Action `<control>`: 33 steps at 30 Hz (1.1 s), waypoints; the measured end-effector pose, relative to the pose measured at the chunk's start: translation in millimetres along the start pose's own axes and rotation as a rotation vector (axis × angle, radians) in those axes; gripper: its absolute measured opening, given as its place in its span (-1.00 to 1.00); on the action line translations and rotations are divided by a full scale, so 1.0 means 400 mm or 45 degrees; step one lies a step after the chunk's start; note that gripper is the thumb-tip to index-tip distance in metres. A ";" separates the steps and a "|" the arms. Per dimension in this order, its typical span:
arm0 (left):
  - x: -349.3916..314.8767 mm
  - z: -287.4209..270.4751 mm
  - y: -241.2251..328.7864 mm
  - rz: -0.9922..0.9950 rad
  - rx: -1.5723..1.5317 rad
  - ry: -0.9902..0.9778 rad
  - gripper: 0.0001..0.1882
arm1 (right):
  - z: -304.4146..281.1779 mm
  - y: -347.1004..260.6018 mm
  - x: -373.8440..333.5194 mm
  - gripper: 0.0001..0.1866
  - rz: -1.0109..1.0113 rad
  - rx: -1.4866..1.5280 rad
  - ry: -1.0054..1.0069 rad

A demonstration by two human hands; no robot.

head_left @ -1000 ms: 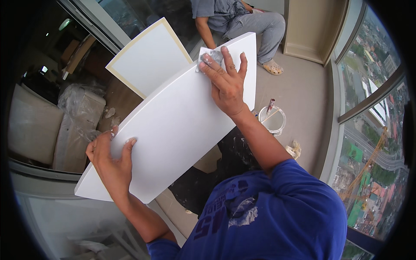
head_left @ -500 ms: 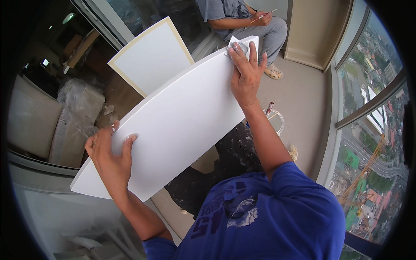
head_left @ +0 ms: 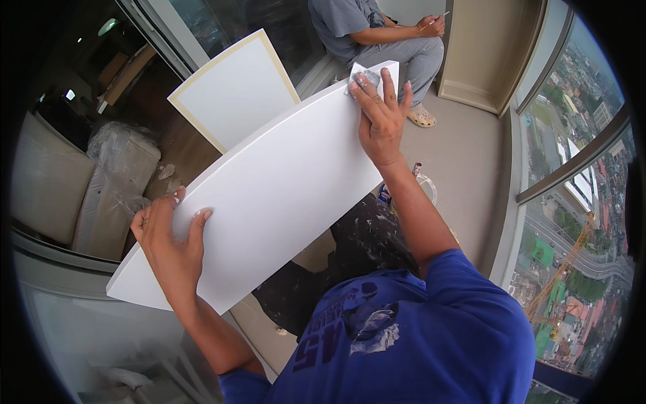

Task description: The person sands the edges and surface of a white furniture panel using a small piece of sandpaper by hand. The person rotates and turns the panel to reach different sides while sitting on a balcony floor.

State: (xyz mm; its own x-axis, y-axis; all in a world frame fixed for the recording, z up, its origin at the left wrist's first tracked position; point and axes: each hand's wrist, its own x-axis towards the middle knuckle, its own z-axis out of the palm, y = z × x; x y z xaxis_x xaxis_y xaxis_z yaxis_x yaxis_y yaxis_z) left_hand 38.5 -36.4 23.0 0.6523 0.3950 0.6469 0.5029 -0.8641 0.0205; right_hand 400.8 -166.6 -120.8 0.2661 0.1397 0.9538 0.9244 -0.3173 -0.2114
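Note:
A long white board [head_left: 269, 182] lies tilted across my lap, one end low at the left and the other high at the right. My left hand [head_left: 168, 239] grips it near the left end, thumb flat on the face and fingers curled over the far edge. At the upper right end, my right hand [head_left: 382, 121] presses a small piece of sandpaper [head_left: 364, 78], white with a grey face, against the far edge. Its index and middle fingers lie on the paper, while the others are spread over the board.
Behind the board stands a white panel [head_left: 232, 91] with a tan border. Another person [head_left: 377, 47] sits beyond, holding a thin brush [head_left: 436, 20]. A bucket [head_left: 426, 190] stands on the floor beside my right arm. Plastic-wrapped furniture [head_left: 118, 182] is at left, tall windows [head_left: 572, 182] at right.
My right hand and the sandpaper shift only slightly along the board's far edge. The left hand keeps its grip. The other person's hands move a little to the right.

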 end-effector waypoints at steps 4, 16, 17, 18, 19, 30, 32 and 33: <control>-0.006 -0.002 -0.004 -0.033 -0.014 0.011 -0.56 | -0.004 -0.003 0.008 -0.45 -0.065 0.079 -0.010; 0.002 -0.013 0.015 0.017 0.008 0.030 -0.57 | -0.045 -0.029 0.034 -0.45 -0.178 0.070 -0.133; -0.001 -0.015 0.010 0.010 0.023 0.020 -0.57 | -0.057 0.035 0.041 -0.46 -0.180 -0.024 -0.124; 0.000 -0.015 0.006 0.002 0.041 0.019 -0.57 | -0.072 0.078 0.053 -0.48 -0.175 -0.038 -0.132; 0.000 -0.016 0.007 0.000 0.037 0.019 -0.57 | -0.086 0.106 0.071 -0.51 -0.144 0.011 -0.124; 0.007 -0.006 0.039 0.028 -0.041 0.068 -0.58 | -0.165 -0.027 0.205 -0.59 -0.399 0.208 -0.616; 0.011 -0.013 0.041 -0.010 -0.023 0.009 -0.56 | -0.147 -0.137 0.187 -0.59 -0.505 0.254 -0.555; 0.008 -0.020 0.038 -0.028 -0.009 -0.019 -0.55 | -0.134 -0.197 0.174 -0.55 -0.482 0.357 -0.487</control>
State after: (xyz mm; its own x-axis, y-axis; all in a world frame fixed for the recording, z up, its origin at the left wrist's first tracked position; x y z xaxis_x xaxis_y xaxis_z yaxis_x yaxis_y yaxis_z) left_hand 43.6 -50.7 31.6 0.6498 0.4183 0.6346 0.5132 -0.8574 0.0397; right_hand 331.9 -182.1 -26.2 -0.0640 0.5383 0.8403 0.9970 0.0720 0.0298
